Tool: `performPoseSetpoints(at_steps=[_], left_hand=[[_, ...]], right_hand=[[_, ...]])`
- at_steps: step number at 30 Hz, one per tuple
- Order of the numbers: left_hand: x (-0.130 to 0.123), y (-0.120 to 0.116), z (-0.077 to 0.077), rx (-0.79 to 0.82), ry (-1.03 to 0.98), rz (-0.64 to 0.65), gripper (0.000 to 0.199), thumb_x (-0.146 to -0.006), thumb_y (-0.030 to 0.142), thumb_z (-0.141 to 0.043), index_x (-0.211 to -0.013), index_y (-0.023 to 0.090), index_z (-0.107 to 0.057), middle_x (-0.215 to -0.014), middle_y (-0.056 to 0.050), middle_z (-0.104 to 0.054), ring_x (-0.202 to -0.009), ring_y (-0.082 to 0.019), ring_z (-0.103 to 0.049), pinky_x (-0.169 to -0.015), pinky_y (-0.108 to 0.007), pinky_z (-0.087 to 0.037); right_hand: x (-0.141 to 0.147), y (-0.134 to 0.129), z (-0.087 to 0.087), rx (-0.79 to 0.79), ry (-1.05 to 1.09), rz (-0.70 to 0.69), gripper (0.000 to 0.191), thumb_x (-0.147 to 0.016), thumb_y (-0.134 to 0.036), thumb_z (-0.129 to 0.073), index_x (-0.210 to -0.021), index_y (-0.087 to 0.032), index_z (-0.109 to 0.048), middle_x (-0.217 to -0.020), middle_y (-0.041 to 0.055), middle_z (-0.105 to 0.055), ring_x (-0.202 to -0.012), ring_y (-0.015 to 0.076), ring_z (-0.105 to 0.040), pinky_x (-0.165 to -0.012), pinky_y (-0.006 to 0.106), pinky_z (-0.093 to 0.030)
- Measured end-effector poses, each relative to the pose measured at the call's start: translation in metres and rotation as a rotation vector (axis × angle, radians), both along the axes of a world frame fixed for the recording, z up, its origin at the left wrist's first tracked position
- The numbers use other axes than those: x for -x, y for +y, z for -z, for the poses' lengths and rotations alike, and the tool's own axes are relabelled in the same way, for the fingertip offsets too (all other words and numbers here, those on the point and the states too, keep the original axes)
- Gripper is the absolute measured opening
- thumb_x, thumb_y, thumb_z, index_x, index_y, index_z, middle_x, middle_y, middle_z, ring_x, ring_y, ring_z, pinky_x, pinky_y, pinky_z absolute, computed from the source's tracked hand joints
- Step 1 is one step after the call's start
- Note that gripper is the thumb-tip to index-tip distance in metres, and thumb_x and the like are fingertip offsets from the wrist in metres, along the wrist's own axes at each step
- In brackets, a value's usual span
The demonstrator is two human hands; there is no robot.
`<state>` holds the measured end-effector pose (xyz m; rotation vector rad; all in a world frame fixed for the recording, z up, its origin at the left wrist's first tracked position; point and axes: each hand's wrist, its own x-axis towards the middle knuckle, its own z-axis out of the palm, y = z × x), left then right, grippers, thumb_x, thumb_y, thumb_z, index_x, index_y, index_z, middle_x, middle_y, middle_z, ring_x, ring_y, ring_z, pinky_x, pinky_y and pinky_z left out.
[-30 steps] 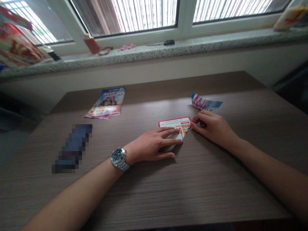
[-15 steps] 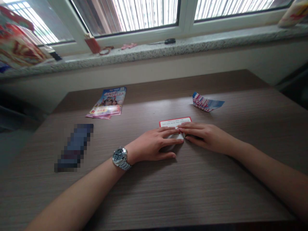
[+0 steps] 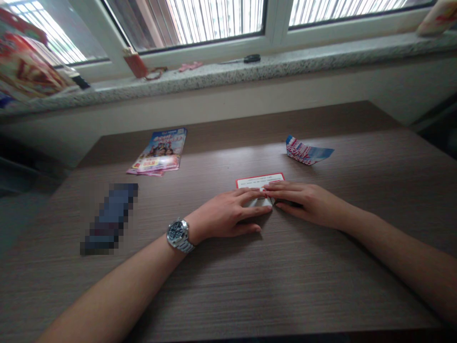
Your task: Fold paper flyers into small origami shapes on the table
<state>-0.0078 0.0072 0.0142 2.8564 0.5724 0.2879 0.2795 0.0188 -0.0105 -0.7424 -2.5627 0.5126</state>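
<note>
A small folded sheet of paper (image 3: 260, 180), white with a red border and printed lines, lies on the table under both hands. My left hand (image 3: 237, 213) rests on its left and near part, fingers stretched out and thumb apart. From the right, my right hand (image 3: 303, 201) presses on the paper with its fingers extended, and the fingertips of both hands meet near its middle. Much of the sheet is hidden beneath the fingers. A metal watch (image 3: 178, 233) sits on my left wrist.
A folded blue and pink printed paper (image 3: 310, 155) stands beyond my right hand. Flyers (image 3: 164, 148) lie stacked at the back left of the wooden table (image 3: 228, 286). A pixelated dark object (image 3: 111, 216) is at left. Scissors (image 3: 252, 58) and a red item (image 3: 135, 64) lie on the windowsill.
Both hands stay pressed on the paper in nearly the same place. The view has shifted very slightly.
</note>
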Motion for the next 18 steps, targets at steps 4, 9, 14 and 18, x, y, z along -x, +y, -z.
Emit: performPoseSetpoints(at_steps=[4,9,14,18], left_hand=[[-0.0003,0.0016,0.0018,-0.029,-0.022,0.015,0.046,-0.104,0.041,-0.052,-0.144,0.019,-0.053,-0.151,-0.017,-0.051,-0.138,-0.03,-0.052,-0.113,-0.048,-0.048],[0.0036,0.0048,0.0035,-0.084,-0.068,0.017,0.044,-0.103,0.036,-0.054,-0.143,0.019,-0.054,-0.147,-0.015,-0.056,-0.136,-0.027,-0.054,-0.114,-0.046,-0.048],[0.0071,0.0081,0.0,-0.23,-0.084,0.003,0.035,-0.1,0.03,-0.059,-0.134,0.021,-0.06,-0.135,-0.01,-0.065,-0.125,-0.025,-0.063,-0.115,-0.047,-0.047],[0.0067,0.0078,-0.004,-0.299,-0.097,0.003,0.025,-0.101,0.028,-0.057,-0.123,0.019,-0.065,-0.124,-0.008,-0.071,-0.116,-0.022,-0.067,-0.107,-0.042,-0.053]], right_hand=[[-0.0001,0.0006,-0.0001,0.011,0.022,-0.007,0.046,-0.098,-0.022,-0.059,-0.144,-0.028,-0.058,-0.145,0.0068,-0.062,-0.133,0.0242,-0.059,-0.115,0.041,-0.046],[0.0004,0.0006,-0.0002,0.01,0.038,-0.002,0.042,-0.098,-0.02,-0.059,-0.14,-0.026,-0.063,-0.144,0.0081,-0.063,-0.132,0.0243,-0.06,-0.115,0.041,-0.046],[0.0002,0.0008,-0.0003,0.003,0.023,-0.012,0.041,-0.098,-0.02,-0.058,-0.138,-0.025,-0.064,-0.145,0.0081,-0.063,-0.133,0.0238,-0.059,-0.115,0.04,-0.046],[-0.0007,0.0007,0.0003,-0.007,-0.009,-0.013,0.042,-0.1,-0.022,-0.056,-0.141,-0.024,-0.061,-0.147,0.0091,-0.061,-0.135,0.0234,-0.057,-0.117,0.041,-0.044]])
